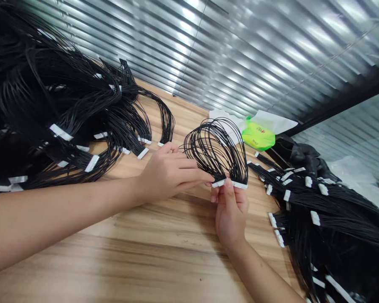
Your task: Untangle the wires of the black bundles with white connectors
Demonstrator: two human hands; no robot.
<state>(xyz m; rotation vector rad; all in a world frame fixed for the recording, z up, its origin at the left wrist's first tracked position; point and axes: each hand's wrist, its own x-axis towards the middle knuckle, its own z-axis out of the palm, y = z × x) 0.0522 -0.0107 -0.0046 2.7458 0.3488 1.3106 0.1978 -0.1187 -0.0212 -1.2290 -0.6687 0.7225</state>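
Note:
A looped harness of thin black wires (216, 147) arches above a wooden table (129, 248), its two ends fitted with white connectors (230, 184). My right hand (231, 212) pinches both connectors from below, thumb on top. From the left comes my left hand (170, 172), with its fingers pressed together and their tips touching the left connector and the wires just above it.
A big tangled heap of black wire harnesses (50, 105) with white connectors fills the left and back left. Another pile (322, 210) spreads along the right edge. A green packet (258, 135) lies on white paper by the ribbed metal wall (255, 54).

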